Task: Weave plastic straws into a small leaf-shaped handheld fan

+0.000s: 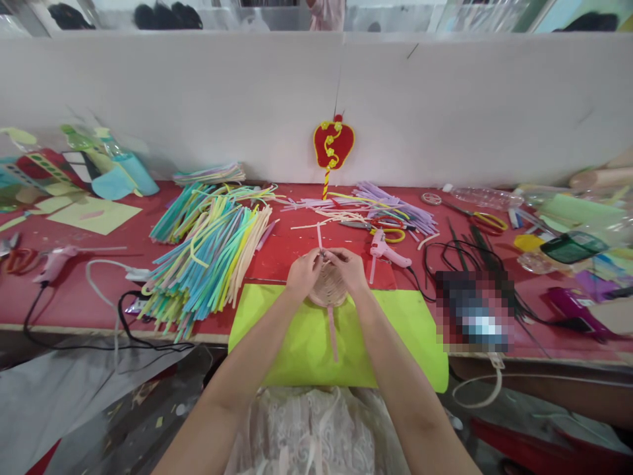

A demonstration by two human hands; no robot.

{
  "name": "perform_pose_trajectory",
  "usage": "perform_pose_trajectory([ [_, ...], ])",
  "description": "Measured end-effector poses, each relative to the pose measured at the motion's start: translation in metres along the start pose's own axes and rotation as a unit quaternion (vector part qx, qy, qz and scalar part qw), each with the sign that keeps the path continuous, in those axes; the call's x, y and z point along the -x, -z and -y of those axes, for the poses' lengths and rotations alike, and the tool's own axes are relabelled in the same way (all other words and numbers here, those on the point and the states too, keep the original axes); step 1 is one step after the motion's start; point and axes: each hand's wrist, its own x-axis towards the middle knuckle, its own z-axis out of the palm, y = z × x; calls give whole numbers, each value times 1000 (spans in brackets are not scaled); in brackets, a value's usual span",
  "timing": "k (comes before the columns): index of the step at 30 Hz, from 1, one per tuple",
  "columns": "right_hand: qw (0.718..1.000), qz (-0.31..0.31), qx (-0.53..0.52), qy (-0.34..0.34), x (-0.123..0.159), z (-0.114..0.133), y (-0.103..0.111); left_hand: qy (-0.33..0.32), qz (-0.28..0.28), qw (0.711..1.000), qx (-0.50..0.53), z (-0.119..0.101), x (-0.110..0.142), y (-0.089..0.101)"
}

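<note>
Disc, tan, ridged: lower centre of frame, above a yellow-green sheet; pale pink tail strip hanging from its bottom edge. Left hand and right hand: both closed in a pinch at the disc's upper edge, fingertips meeting; upright strip just above them. Item between the fingertips: too small and covered to identify. Pink glue gun: right of centre, near the right hand, corded; yellow-handled scissors just behind. Multicoloured strip bundle: left of centre, on the red worktop. Red ornament: upper centre, against the wall. Risks, as judged: uneven pinch pressure could bend the disc's rim or skew the upright strip; a sleeveless forearm's sideways drift could drag the sheet; a tug on the cord could shift the gun toward the fingers.
</note>
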Motion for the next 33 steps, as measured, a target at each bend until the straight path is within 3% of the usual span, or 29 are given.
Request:
perform_pose_trajectory([
  [11,999,-12,-45,-12,-2,-5,2,-30,34,998,33,-6,0,4],
  [18,1000,-23,8,2,-4,-9,1,-65,-23,997,47,-2,-1,1],
  [25,1000,-3,-22,-5,-3,-9,1,-18,14,999,33,-4,-1,1],
  [33,997,46,-55,5,1,-4,0,22,2,998,64,-3,0,3],
])
